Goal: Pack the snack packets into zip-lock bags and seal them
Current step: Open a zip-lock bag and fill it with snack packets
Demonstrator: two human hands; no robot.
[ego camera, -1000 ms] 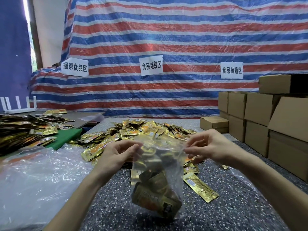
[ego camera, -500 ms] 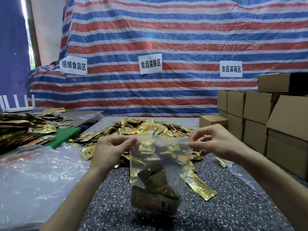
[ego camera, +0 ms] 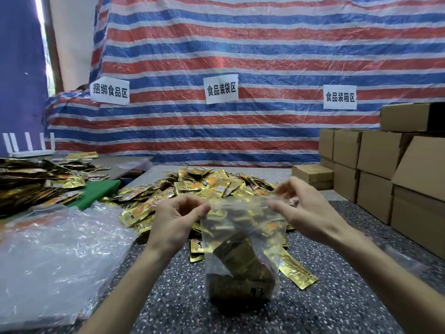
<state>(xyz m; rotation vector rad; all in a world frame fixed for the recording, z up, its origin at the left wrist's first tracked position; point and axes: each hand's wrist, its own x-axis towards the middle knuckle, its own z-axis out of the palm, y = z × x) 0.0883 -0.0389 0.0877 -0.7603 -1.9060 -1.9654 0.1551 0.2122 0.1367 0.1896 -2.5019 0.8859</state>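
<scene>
A red, white and blue striped tarp covers the back wall, with three white paper signs fixed across it. Brown cardboard boxes are stacked at the right edge of a speckled grey tabletop. Daylight shows through a narrow gap at upper left, beside a dark blue hanging.

Light: soft daylight from the window gap at far left.
Glare: white shine on the plastic sheet.
Blur: my right fingers are slightly smeared.
Edges: the cardboard boxes bend at my right.
</scene>
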